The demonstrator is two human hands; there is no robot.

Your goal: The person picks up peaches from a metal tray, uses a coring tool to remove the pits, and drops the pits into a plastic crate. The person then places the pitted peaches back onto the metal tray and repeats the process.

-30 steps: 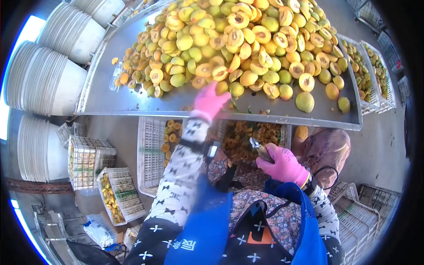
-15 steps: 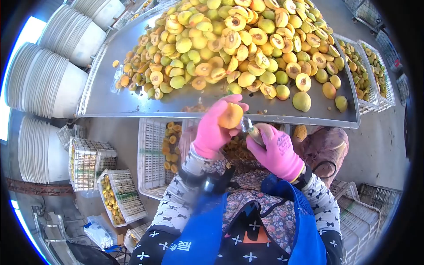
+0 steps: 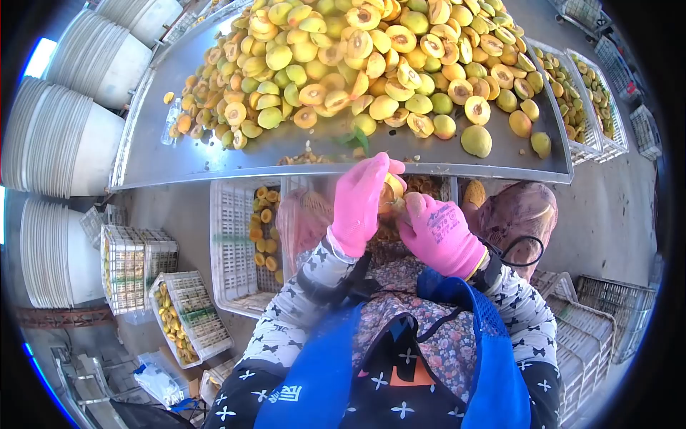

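Observation:
My left hand (image 3: 359, 204), in a pink glove, is closed around a peach half (image 3: 390, 189), its orange flesh turned toward my right hand. Pressed close against the fruit, my right hand (image 3: 444, 234), also gloved in pink, grips a short-handled pitting tool; its metal end is mostly hidden by the fruit and fingers. Both hands meet just below the front edge of the metal table (image 3: 493, 166). On that table lies a large heap of halved peaches (image 3: 314, 61), many with brown centres showing. A green leaf (image 3: 355, 137) lies just beyond my left hand.
Below the table edge stands a white plastic crate (image 3: 232, 247) with peach halves (image 3: 264, 229) beside it. Filled crates (image 3: 586, 143) stand at the right. More crates (image 3: 189, 314) and stacked white tubs (image 3: 61, 139) are on the left. A clear bottle (image 3: 171, 121) lies on the table.
My right hand has moved left and up against the peach half, bringing the tool's metal loop into the fruit. The left hand has turned the peach half toward it. The view has shifted slightly.

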